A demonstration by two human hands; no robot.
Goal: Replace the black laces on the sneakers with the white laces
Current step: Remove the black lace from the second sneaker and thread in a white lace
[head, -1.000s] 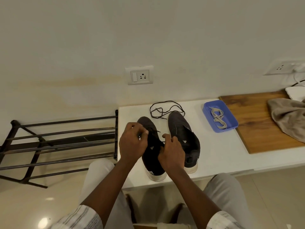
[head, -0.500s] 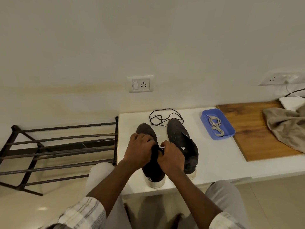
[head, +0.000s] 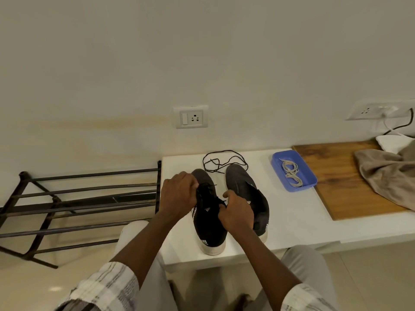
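Two black sneakers stand side by side on the white table (head: 292, 221). The left sneaker (head: 210, 230) still carries a black lace over its tongue. My left hand (head: 178, 196) curls over the left side of that lacing and grips it. My right hand (head: 235, 212) pinches the black lace at the sneaker's right side. The right sneaker (head: 249, 191) has no lace. A loose black lace (head: 224, 161) lies behind the shoes. White laces (head: 292, 173) are coiled in a blue tray (head: 277, 164) to the right.
A dark metal shoe rack (head: 78, 203) stands left of the table. A wooden board (head: 341, 176) with a beige cloth (head: 386, 176) lies on the right. A wall socket (head: 190, 116) sits above the table. My knees are under the front edge.
The view has tilted up a little. Both hands stay on the left sneaker's lacing and have shifted slightly, the left one moving towards the toe side.
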